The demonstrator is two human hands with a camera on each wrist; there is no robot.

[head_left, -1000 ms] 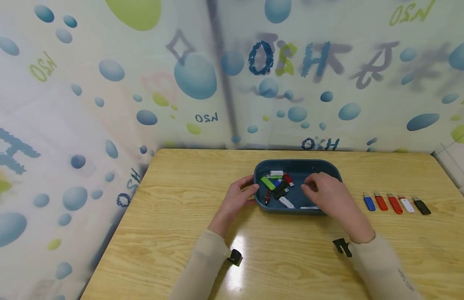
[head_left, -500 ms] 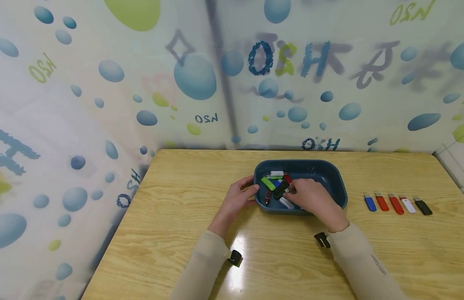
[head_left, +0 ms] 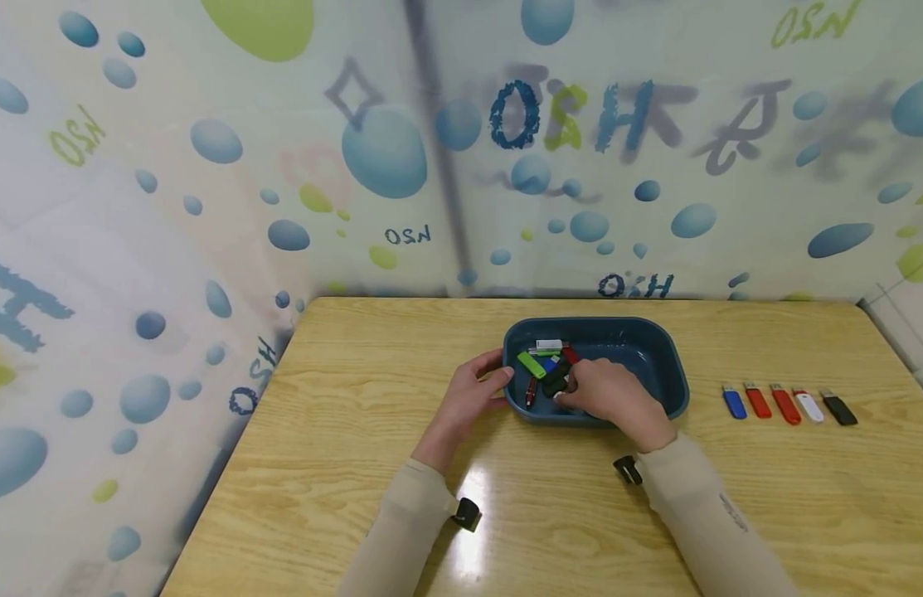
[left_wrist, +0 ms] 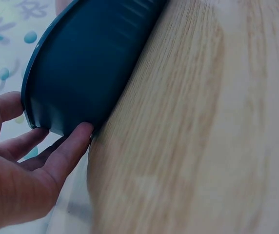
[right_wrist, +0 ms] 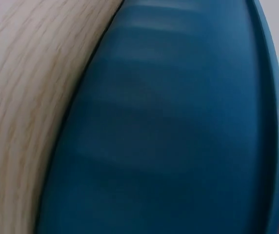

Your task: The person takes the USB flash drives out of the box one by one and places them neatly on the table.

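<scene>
A dark blue plastic tray (head_left: 658,373) sits on the wooden table, with several USB flash drives heaped in its left half. Among them are a green one (head_left: 531,365), black ones and a white one at the back (head_left: 549,344). My left hand (head_left: 472,390) holds the tray's left end, thumb at the rim and fingers against the outer wall (left_wrist: 81,73). Inside the tray my right hand (head_left: 610,394) pinches a white USB flash drive (head_left: 558,395), mostly hidden behind the fingers. Only the tray's outer wall (right_wrist: 154,122) and a bit of fingers show in the right wrist view.
Right of the tray lies a row of USB flash drives: blue (head_left: 734,401), red (head_left: 757,400), a second red (head_left: 785,405), white (head_left: 808,405) and black (head_left: 838,409). A patterned curtain (head_left: 468,166) hangs behind the table and along its left side.
My right hand has moved left inside the tray, from its right part to the heap, and its fingertips have come down on the white flash drive. My left hand stays at the tray's end.
</scene>
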